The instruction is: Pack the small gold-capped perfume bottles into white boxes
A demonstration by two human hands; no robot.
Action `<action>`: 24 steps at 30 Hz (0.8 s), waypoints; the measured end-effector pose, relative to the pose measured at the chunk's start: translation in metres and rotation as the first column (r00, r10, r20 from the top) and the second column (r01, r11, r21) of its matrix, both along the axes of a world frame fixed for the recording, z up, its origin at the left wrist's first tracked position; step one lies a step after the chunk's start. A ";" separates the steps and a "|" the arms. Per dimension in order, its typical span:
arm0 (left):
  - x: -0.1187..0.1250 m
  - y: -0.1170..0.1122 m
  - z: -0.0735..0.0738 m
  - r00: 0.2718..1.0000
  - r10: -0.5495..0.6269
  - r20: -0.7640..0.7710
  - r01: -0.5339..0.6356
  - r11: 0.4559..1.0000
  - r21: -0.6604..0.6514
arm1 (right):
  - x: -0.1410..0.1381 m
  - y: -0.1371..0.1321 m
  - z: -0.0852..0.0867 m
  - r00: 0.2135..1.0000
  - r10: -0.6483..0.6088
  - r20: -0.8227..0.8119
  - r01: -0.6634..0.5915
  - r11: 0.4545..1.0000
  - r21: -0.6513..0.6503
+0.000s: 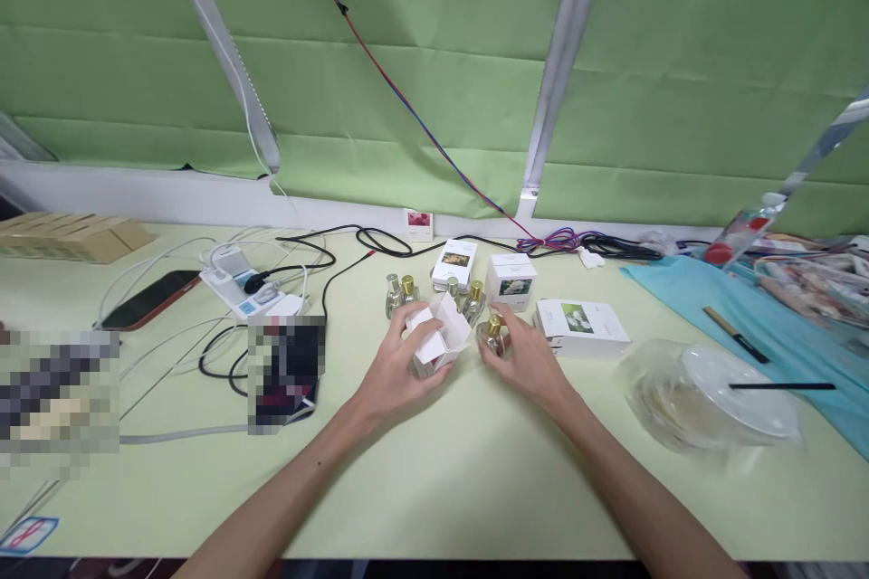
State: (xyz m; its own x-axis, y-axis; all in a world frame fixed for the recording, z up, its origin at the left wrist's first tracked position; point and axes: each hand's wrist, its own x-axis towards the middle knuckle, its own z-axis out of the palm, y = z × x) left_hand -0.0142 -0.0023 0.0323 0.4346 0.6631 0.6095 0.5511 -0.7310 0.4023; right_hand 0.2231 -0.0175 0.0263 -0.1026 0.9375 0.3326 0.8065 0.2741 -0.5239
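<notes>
My left hand (400,362) is closed around a small white box (444,346), whose top flaps stand open and tilt towards the right. In my right hand (526,353) is a small glass perfume bottle (493,339) with a gold cap, gripped by thumb and fingers just right of the box. Behind the hands stand several similar bottles, among them a gold-capped bottle (407,289) and a silver-capped bottle (392,294). A closed white box with a white-flower picture (511,280) is behind my right hand. To its right lies a flat white box (582,327).
Another white box (453,264) lies behind the bottles. Cables and a power strip (248,285) spread over the left side, near a phone (150,298). On the right are a lidded bowl in a plastic bag (712,398), a blue cloth (685,308) and a plastic bottle (743,231).
</notes>
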 end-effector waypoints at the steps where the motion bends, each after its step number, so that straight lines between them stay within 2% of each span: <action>1: -0.001 0.000 0.000 1.000 -0.006 -0.009 0.006 1.000 -0.009 | 0.001 0.000 0.000 1.000 -0.009 0.003 0.009 1.000 0.005; 5: -0.002 -0.001 0.003 0.998 -0.042 -0.055 0.040 0.998 -0.040 | 0.008 0.000 -0.001 0.998 -0.037 -0.044 0.036 0.999 -0.019; 10: -0.001 -0.002 0.007 0.992 -0.067 -0.107 0.060 0.996 -0.063 | 0.013 0.002 0.001 0.964 -0.087 -0.251 0.083 0.996 -0.025; 13: 0.001 -0.002 0.006 0.991 -0.068 -0.116 0.060 0.996 -0.073 | 0.012 0.001 0.005 0.895 -0.126 -0.428 0.138 0.990 -0.004; 17: 0.004 -0.001 0.003 0.990 -0.091 -0.106 0.079 0.991 -0.108 | 0.006 -0.003 0.013 0.781 -0.137 -0.610 0.240 0.966 0.090; 24: 0.014 -0.004 0.003 0.991 -0.108 -0.079 0.096 0.984 -0.147 | -0.008 -0.012 0.018 0.610 -0.089 -0.787 0.324 0.935 0.146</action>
